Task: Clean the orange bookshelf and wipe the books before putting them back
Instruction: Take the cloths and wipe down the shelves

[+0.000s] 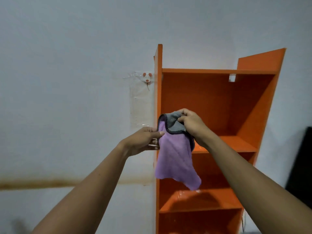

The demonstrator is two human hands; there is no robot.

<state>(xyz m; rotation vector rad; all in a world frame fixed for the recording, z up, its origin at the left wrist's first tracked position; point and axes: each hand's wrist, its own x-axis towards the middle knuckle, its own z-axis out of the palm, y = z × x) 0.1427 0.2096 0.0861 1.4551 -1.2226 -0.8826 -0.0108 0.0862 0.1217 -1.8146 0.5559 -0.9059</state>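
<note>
- Purple on the near face, grey on the folded-over top, dark binding along the hem: logged the cloth (175,157) so, at centre of the frame, hanging loose in front of the bookshelf.
- Found the left hand (143,141) just left of centre, pinching the cloth's left edge between thumb and fingertips.
- Found the right hand (192,125) just right of centre and slightly higher, with fingers curled tight round the bunched grey top of the cloth.
- Saw both forearms bare, reaching up from the lower corners of the frame towards the centre.
- Placed the orange bookshelf (219,102) in the right half of the frame, upright against the pale wall (67,48), with its open front turned to the camera.
- Saw its top tier in full and the lower tiers only in part, behind the cloth and the right forearm.
- Could not tell whether the cloth touched the shelf's left side panel or merely overlapped it in view.
- Noted a small mouse-shaped hook (147,77) on the wall just left of the shelf's upper part, with a strip of clear plastic (140,107) below it.
- Noted a brown stain band (33,183) across the wall at lower left.
- Noted a dark object (302,159) at the right edge, too cut off to identify.
</note>
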